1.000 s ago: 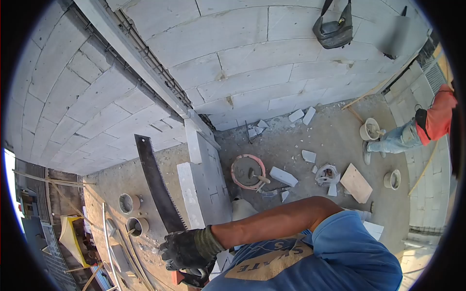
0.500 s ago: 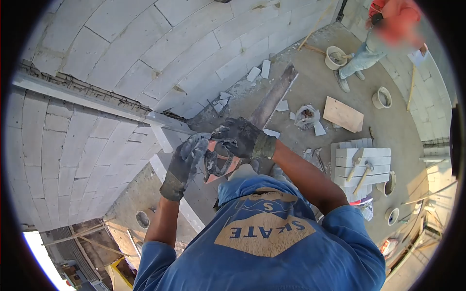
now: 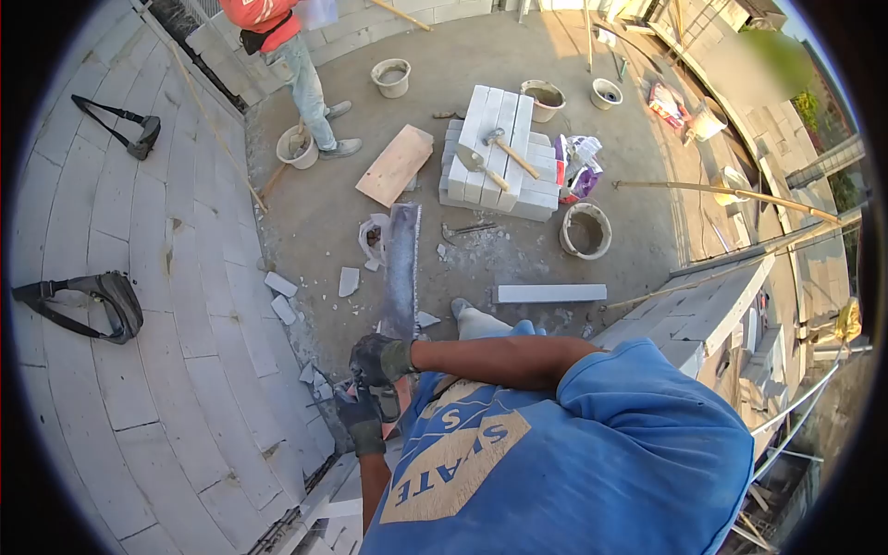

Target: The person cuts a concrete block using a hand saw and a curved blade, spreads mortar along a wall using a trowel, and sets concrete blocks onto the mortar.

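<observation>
A hand saw (image 3: 401,268) with a broad, dusty, toothed blade points away from me over the floor. Its reddish handle (image 3: 403,393) is near my chest, partly hidden by my gloves. My right hand (image 3: 377,359), in a dark dusty glove, is closed at the top of the handle, where the blade begins. Just below it, my left hand (image 3: 361,418), also gloved, is closed against the handle's left side; its fingers are partly covered.
Stacked white blocks (image 3: 486,153) carry a hammer (image 3: 511,153) and a trowel (image 3: 483,169). Nearby are a board (image 3: 396,166), a mortar bucket (image 3: 585,231) and a long white block (image 3: 550,293). A person (image 3: 305,83) stands beside another bucket (image 3: 297,148). Bags hang on the left block wall (image 3: 157,324).
My view has swung to the right, bringing the block stack and hanging bags into sight. Both hands stay at the saw handle, now lower in the picture, with the blade pointing more upright.
</observation>
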